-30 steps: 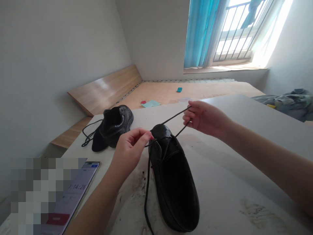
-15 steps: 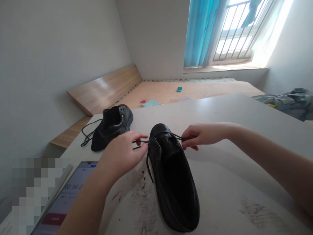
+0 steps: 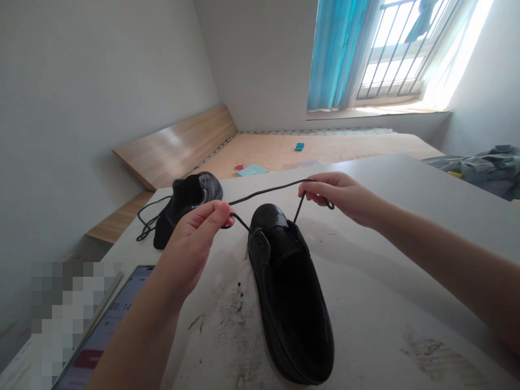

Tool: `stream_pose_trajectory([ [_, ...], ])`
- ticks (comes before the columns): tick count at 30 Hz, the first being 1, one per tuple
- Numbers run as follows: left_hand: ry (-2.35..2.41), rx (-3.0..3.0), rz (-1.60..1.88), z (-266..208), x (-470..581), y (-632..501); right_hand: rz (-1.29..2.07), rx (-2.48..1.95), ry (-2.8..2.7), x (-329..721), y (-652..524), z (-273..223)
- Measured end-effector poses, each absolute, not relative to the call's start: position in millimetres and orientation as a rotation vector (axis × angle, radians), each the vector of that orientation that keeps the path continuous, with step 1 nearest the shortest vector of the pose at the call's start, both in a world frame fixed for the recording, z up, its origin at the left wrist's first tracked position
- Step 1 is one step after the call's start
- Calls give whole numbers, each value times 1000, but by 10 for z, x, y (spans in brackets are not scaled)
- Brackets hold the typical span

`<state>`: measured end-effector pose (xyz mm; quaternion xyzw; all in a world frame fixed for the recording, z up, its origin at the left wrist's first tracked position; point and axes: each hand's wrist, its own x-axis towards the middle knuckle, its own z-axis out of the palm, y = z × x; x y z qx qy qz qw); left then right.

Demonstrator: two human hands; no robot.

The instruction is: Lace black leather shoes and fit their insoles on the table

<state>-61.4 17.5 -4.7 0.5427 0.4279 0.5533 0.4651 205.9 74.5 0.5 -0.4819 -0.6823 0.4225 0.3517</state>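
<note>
A black leather shoe [image 3: 280, 233] stands upright on the white table, its heel towards me and its toe pointing away. A dark shoelace [image 3: 270, 189] comes out of both sides of the shoe's lacing flaps and stretches in one strand between my hands above the toe. My left hand [image 3: 205, 227] pinches the lace to the left of the toe. To the right and a little higher, my right hand [image 3: 339, 195] is closed on the lace, and a small loop hangs under its fingers. The shoe's inside is dark.
A second black shoe [image 3: 187, 200] with its lace trailing leftward stands behind my left hand. A phone [image 3: 109, 325] lies partly under my left forearm. The white table [image 3: 365, 260] has dark smudges. Beyond it are a wooden bed board [image 3: 345, 146] and folded clothes [image 3: 487, 170].
Both hands have risen from beside the shoe, the right one more. The lace has been drawn up off the shoe and now spans above the toe.
</note>
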Motion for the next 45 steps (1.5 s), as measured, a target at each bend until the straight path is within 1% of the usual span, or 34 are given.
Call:
stream_pose_trajectory([
  [3,756,1101,1400,-8,-564,155,1307,-1114,-1566,1991,665,15],
  [6,560,978,1307,63,-543,107,1611,-935,-1374,1953,625,12],
  [8,474,934,1242,103,-546,72,1745,-882,-1284,1956,628,26],
  [15,296,839,1008,144,-562,-30,1776,-961,-1286,1979,628,74],
  [17,239,852,1012,140,-559,-57,1714,-1014,-1371,1938,574,56],
  [18,226,888,1025,136,-557,-67,1624,-1060,-1458,1910,536,52],
  [21,290,1103,1088,110,-542,-85,1182,-1139,-1799,1823,393,80],
  [25,652,1667,1221,33,-480,-106,763,-1011,-2144,1729,167,170],
  [27,808,1942,1191,-15,-431,-125,579,-917,-2292,1693,60,194],
  [29,858,2074,1110,-60,-382,-136,451,-795,-2376,1659,-34,203],
  [33,856,2084,1063,-116,-338,-119,446,-666,-2420,1602,-182,222],
  [38,906,2090,1186,-121,-349,-107,631,-696,-2294,1591,-265,257],
  [41,1074,2065,1324,-86,-355,-100,756,-807,-2167,1615,-233,284],
  [43,1188,1907,1479,-48,-381,-62,839,-878,-2083,1633,-190,308],
  [45,1191,1680,1653,-4,-438,2,903,-914,-2029,1646,-145,326],
])
